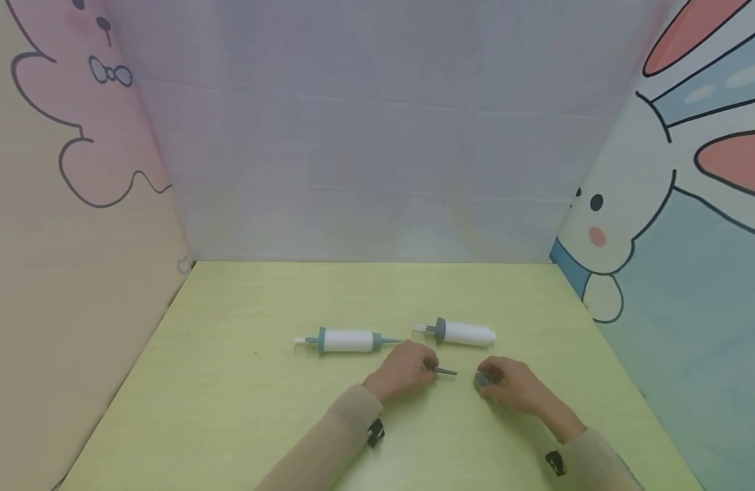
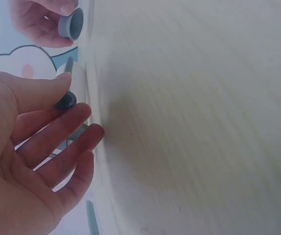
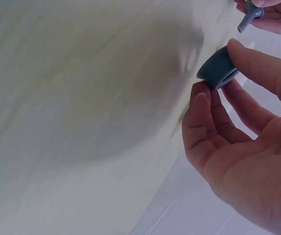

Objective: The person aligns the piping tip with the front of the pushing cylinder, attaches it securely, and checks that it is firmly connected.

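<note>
My left hand (image 1: 404, 374) pinches a small grey tapered nozzle (image 1: 447, 372) between thumb and index finger, its thin end pointing right. In the left wrist view the other fingers are loosely bent beside the nozzle's wider base (image 2: 66, 100). To the right, my right hand (image 1: 517, 387) grips a short grey ring-shaped cap (image 3: 218, 67) between thumb and fingers. Nozzle and cap are held apart, facing each other. Beyond the hands lie a white syringe-like tube (image 1: 469, 333) with a grey collar and, further left, a similar tube (image 1: 348, 341) with a nozzle on its right end.
Both tubes lie on their sides on the pale yellow table (image 1: 199, 409), their clear-tipped rods pointing left. A plain pale backdrop (image 1: 377, 170) rises behind the table. Panels with cartoon animals stand at the left and right edges.
</note>
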Motion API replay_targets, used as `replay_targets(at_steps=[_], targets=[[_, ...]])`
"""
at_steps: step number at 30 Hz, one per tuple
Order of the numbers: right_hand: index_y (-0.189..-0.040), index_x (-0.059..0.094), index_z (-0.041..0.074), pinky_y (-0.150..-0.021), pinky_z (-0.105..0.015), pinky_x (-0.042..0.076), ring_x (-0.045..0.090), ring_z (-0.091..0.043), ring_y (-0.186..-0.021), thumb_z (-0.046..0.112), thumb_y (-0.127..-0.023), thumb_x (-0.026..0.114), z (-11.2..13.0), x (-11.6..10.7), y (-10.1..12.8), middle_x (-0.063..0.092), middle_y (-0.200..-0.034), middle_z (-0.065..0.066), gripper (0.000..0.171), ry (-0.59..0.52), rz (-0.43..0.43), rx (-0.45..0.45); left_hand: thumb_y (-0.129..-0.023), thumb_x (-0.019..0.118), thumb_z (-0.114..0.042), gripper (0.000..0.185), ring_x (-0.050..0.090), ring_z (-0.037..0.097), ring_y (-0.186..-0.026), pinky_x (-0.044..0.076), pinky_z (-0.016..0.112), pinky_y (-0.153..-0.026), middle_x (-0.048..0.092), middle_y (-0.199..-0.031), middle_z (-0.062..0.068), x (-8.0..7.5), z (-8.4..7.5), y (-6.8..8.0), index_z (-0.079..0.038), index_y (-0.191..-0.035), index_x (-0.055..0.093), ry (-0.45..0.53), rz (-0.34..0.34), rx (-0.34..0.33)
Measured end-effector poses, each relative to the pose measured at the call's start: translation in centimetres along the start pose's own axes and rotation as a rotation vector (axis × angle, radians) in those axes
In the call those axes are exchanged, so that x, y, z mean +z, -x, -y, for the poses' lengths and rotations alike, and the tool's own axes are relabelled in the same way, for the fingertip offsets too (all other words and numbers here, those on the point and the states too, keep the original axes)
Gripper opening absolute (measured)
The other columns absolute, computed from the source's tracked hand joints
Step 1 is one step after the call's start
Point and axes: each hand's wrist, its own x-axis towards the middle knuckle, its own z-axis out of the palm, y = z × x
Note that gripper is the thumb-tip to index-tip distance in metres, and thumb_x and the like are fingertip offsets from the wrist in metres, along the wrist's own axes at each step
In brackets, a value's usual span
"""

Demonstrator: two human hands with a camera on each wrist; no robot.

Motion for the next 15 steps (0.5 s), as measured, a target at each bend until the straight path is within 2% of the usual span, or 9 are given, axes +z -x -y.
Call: replay_targets(at_steps=[4,9,15], targets=[[-0.108,0.064,0.009,-0.074,-0.034,0.050,0.061,-0.018,-0.091,0.014,-0.079,0.073,0.5,-0.4,0.1,0.065,-0.102,-0.001,0.031,-0.037,-0.005,-0.039,-0.079,0.073,-0.025,0.017,0.061,0.003,-0.077,0.047,0.018,-0.070,0.070,-0.083,-0.009,-0.1,0.0,0.1,-0.017,-0.094,0.073,0.001,-0.005,-0.011],[-0.110,0.063,0.006,-0.074,-0.035,0.052,0.063,-0.023,-0.091,0.015,-0.082,0.071,1.3,-0.9,0.1,0.065,-0.104,-0.006,0.031,-0.093,-0.019,-0.112,-0.080,0.073,-0.025,0.018,0.061,0.002,-0.075,0.046,0.016,-0.069,0.070,-0.083,-0.008,-0.3,-0.3,0.0,-0.016,-0.096,0.073,0.038,-0.036,-0.008],[-0.112,0.062,0.005,-0.073,-0.031,0.054,0.065,-0.024,-0.092,0.016,-0.083,0.071,2.1,-1.0,-0.3,0.065,-0.106,-0.009,0.032,-0.150,-0.048,-0.115,-0.080,0.073,-0.023,0.017,0.059,0.000,-0.073,0.045,0.014,-0.065,0.069,-0.082,-0.007,-0.9,-0.9,-0.1,-0.016,-0.096,0.072,0.122,-0.072,-0.005]])
